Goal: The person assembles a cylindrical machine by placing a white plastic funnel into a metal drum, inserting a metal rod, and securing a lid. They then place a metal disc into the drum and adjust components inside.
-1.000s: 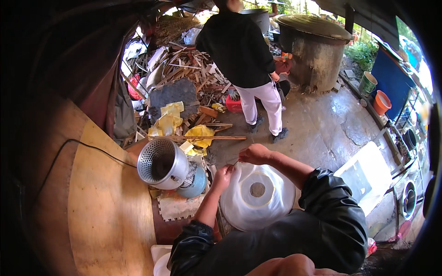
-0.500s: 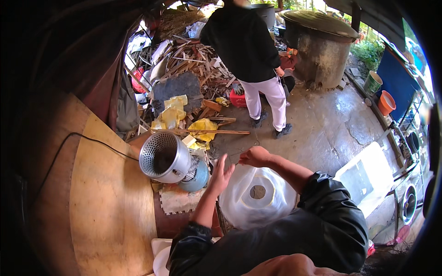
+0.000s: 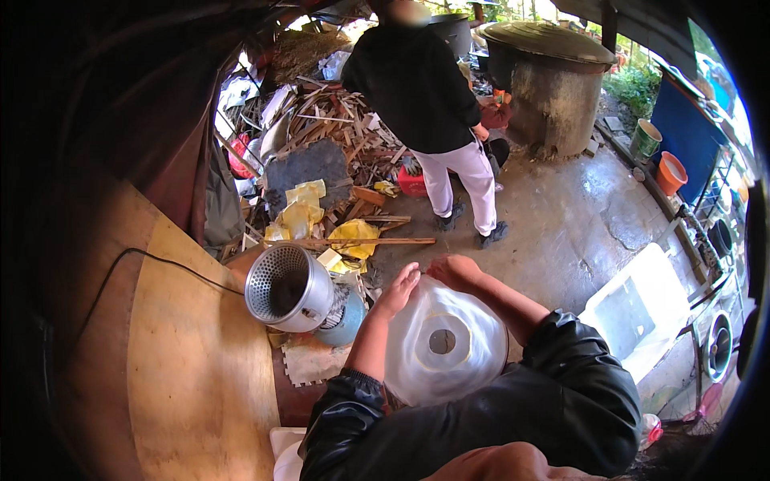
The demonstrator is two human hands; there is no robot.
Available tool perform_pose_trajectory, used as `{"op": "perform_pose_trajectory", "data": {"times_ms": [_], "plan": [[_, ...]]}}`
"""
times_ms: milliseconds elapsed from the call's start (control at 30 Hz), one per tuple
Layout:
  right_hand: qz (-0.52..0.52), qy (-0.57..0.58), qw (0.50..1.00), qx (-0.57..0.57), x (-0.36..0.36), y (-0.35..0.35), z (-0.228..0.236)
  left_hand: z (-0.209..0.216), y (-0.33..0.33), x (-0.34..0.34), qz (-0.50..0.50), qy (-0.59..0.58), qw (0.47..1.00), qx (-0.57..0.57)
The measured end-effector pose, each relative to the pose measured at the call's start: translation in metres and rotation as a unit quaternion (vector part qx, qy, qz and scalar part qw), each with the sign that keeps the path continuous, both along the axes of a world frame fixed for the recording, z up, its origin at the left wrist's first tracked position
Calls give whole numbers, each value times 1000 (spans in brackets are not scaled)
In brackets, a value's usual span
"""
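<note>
Right of the silver perforated drum (image 3: 311,301) lies the round translucent roll (image 3: 442,365), hands at its far edge: left hand (image 3: 399,290), nearer the drum, fingers extended; right hand (image 3: 455,272) curled; I cannot tell whether either grips.

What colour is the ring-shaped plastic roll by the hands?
Ring-shaped plastic roll: translucent white, clearest in the head view.

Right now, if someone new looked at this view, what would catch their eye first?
Likely the shiny translucent plastic roll at lower center, with the left hand and right hand at its far edge. Then the big lidded metal vat at upper right, and a co-worker standing at upper center, just right of the scrap wood heap.
</note>
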State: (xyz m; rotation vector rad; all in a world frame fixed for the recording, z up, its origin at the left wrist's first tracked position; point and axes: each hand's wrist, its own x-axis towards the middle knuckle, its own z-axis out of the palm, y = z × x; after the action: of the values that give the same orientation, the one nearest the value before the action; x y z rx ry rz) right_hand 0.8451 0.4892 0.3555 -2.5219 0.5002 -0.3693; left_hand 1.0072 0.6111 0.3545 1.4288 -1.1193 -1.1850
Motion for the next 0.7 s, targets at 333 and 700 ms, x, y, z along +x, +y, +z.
{"op": "perform_pose_trajectory", "data": {"times_ms": [333, 700], "plan": [[3, -50, 974, 219, -5, 16, 0, -21, 0, 17, 24, -104, 994, 28], [-25, -38, 994, 95, 10, 20, -24, -21, 2, 14, 42, -200, 977, -53]]}}
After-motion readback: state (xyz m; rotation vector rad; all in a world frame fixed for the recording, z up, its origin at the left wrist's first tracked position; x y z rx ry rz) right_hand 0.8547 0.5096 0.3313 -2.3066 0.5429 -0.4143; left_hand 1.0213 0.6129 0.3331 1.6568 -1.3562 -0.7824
